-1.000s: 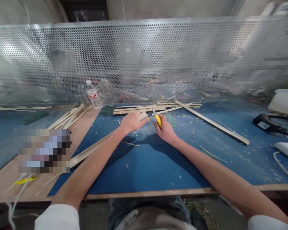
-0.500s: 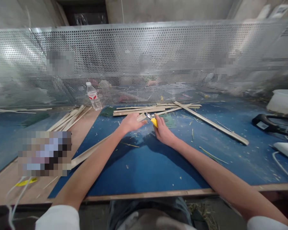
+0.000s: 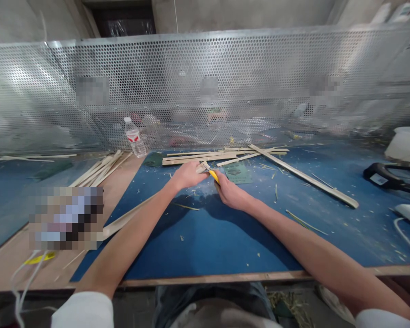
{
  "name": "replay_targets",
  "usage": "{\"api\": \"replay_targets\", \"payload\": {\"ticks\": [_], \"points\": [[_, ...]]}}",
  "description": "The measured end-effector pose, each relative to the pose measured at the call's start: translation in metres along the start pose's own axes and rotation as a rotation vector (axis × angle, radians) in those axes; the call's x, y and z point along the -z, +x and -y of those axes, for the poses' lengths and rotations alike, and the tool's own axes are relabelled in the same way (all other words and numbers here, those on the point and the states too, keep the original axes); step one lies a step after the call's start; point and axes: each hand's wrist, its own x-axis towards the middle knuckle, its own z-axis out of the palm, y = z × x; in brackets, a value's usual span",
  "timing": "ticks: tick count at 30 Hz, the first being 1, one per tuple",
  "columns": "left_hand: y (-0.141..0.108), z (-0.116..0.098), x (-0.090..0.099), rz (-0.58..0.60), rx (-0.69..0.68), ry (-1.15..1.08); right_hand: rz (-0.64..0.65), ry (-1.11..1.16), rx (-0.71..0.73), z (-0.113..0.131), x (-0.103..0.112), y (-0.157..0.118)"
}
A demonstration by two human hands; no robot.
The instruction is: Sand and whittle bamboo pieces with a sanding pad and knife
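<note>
My left hand [image 3: 188,174] is closed around a pale bamboo strip [image 3: 128,217]. The strip runs under my left forearm towards the lower left, and its far end pokes out past my fingers. My right hand [image 3: 230,189] grips a yellow utility knife [image 3: 214,176]. Its blade lies against the end of the strip, just beside my left fingertips. Behind my hands, several more bamboo strips [image 3: 198,158] lie in a loose pile on the blue mat [image 3: 208,250]. A green patch [image 3: 238,173] on the mat shows just right of the knife.
A long strip [image 3: 304,175] slants across the right side. More strips [image 3: 102,168] lie at left by a plastic bottle [image 3: 135,138]. A perforated metal screen [image 3: 205,59] stands behind. At right are a black object [image 3: 386,176] and a white tub [image 3: 405,146]. Thin shavings are scattered about.
The knife has moved slightly left and turned, so its blade now meets the strip's end. My left hand keeps its hold. The whole view has shifted a little.
</note>
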Motion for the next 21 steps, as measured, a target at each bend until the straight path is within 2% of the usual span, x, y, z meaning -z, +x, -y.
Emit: {"api": "replay_targets", "payload": {"ticks": [5,16,21], "points": [[0.0,0.001,0.0,0.001,0.033,0.015,0.065,-0.024,-0.055,0.002,0.007,0.0],[0.002,-0.001,0.001,0.017,-0.02,0.073,0.172,-0.134,-0.136,0.015,0.021,0.002],[0.001,-0.002,0.002,0.004,-0.017,0.108,0.159,-0.121,-0.072,0.008,0.015,-0.001]]}}
